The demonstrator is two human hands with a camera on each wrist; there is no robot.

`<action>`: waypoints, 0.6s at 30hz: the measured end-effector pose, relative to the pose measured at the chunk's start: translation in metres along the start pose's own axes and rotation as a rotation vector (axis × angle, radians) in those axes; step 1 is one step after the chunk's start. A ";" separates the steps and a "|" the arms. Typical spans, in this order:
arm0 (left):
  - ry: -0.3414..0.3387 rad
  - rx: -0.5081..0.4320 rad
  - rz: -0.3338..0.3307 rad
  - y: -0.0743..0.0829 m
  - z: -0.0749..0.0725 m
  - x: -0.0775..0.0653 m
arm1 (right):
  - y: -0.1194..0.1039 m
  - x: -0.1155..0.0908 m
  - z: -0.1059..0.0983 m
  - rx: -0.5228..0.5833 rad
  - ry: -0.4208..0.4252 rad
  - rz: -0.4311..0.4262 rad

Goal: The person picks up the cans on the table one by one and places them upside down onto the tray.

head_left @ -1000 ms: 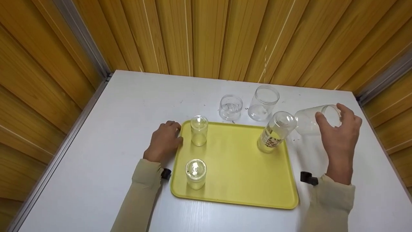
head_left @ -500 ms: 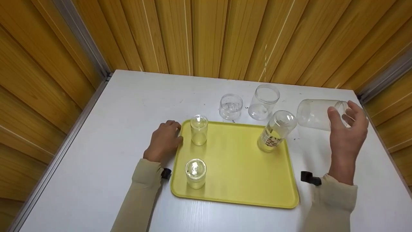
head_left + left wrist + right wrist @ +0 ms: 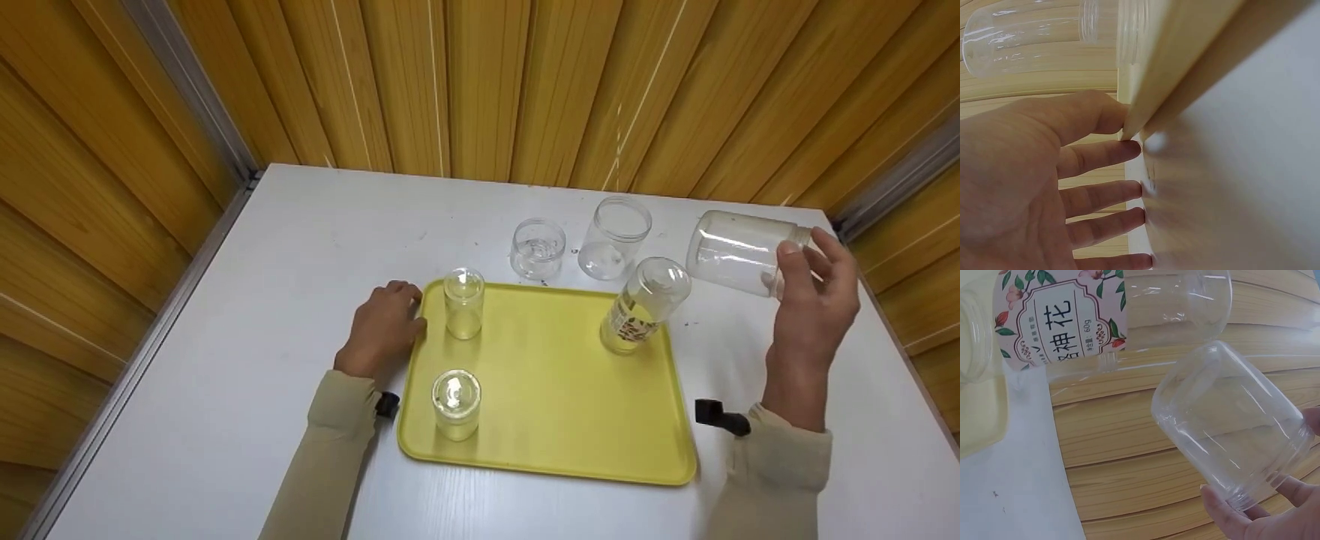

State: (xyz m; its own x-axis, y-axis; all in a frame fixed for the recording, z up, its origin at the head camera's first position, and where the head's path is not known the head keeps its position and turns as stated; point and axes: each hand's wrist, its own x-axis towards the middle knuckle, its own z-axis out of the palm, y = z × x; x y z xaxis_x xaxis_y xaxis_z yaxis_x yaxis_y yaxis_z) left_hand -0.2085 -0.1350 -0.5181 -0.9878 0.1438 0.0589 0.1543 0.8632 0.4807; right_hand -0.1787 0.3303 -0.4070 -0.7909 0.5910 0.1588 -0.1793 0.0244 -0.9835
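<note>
My right hand (image 3: pixel 814 315) grips a clear plastic jar (image 3: pixel 739 251) by its threaded neck, thumb on one side and fingers on the other. The jar lies tilted on its side above the table's back right, base pointing left; in the right wrist view the jar (image 3: pixel 1230 422) looks empty. My left hand (image 3: pixel 382 326) rests at the left rim of the yellow tray (image 3: pixel 555 390), its fingers nearly straight. In the left wrist view the thumb touches the tray edge (image 3: pixel 1171 62) and the fingertips reach the table. A labelled jar (image 3: pixel 634 322) stands upside down on the tray's right side.
Two smaller upside-down jars stand on the tray's left side, a back one (image 3: pixel 464 304) and a front one (image 3: pixel 457 405). Behind the tray are a short open jar (image 3: pixel 538 251) and a taller open jar (image 3: pixel 613 240). A wood-patterned wall (image 3: pixel 487 90) borders the white table (image 3: pixel 187 360).
My right hand has moved slightly right and turned the jar, so its base swung up toward the back and its mouth no longer faces me. The left hand has stayed at the tray.
</note>
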 end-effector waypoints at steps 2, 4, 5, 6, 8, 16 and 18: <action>0.000 -0.003 0.002 0.000 0.000 0.000 | -0.001 -0.001 0.000 0.035 -0.012 0.004; -0.002 -0.005 0.004 0.000 0.000 0.000 | -0.001 -0.002 0.000 0.081 -0.031 -0.001; -0.004 -0.005 0.004 0.000 -0.001 0.000 | -0.001 -0.003 0.001 0.106 -0.039 -0.004; -0.007 -0.005 0.005 0.000 -0.001 -0.001 | -0.002 -0.003 0.001 0.131 -0.045 -0.005; -0.015 -0.006 0.005 -0.001 -0.001 -0.001 | -0.003 -0.004 0.001 0.175 -0.061 -0.008; -0.019 -0.006 0.005 -0.001 -0.001 0.000 | -0.008 -0.007 0.005 0.260 -0.129 0.012; -0.017 -0.005 0.006 -0.001 -0.001 0.000 | -0.009 -0.009 0.006 0.270 -0.138 0.002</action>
State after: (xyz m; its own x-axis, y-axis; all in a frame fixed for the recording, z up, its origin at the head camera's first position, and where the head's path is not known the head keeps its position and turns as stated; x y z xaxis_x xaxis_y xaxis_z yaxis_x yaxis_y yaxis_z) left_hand -0.2090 -0.1362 -0.5174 -0.9864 0.1572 0.0474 0.1603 0.8598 0.4848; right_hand -0.1731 0.3204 -0.3986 -0.8601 0.4754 0.1852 -0.3119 -0.2028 -0.9282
